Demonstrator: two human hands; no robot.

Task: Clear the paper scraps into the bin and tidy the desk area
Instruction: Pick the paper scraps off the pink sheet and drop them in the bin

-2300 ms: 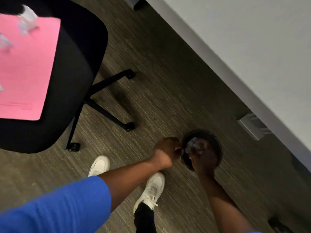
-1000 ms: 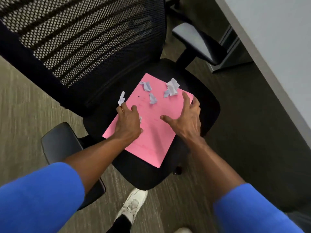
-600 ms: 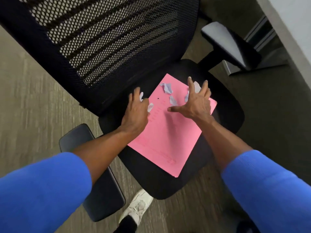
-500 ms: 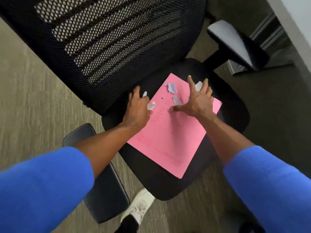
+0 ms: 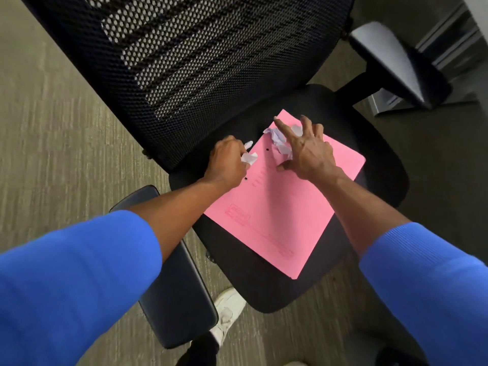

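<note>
A pink folder (image 5: 277,207) lies on the black seat of an office chair (image 5: 264,289). Several crumpled white paper scraps (image 5: 277,137) lie at the folder's far end. My left hand (image 5: 227,165) sits at the folder's left edge, its fingers curled around small white scraps (image 5: 249,157). My right hand (image 5: 307,151) rests over the scrap pile with fingers spread, touching the scraps and hiding some of them. The bin is out of view.
The chair's mesh backrest (image 5: 198,54) rises just behind the folder. Its armrests stand at the lower left (image 5: 174,283) and upper right (image 5: 390,59). Grey carpet (image 5: 52,133) surrounds the chair. My white shoe (image 5: 227,313) shows below the seat. A desk leg (image 5: 449,35) stands at the top right.
My hands left the bin and came to the chair. Over the last half second the left hand's fingers curled around scraps, and the right hand slid over the scrap pile.
</note>
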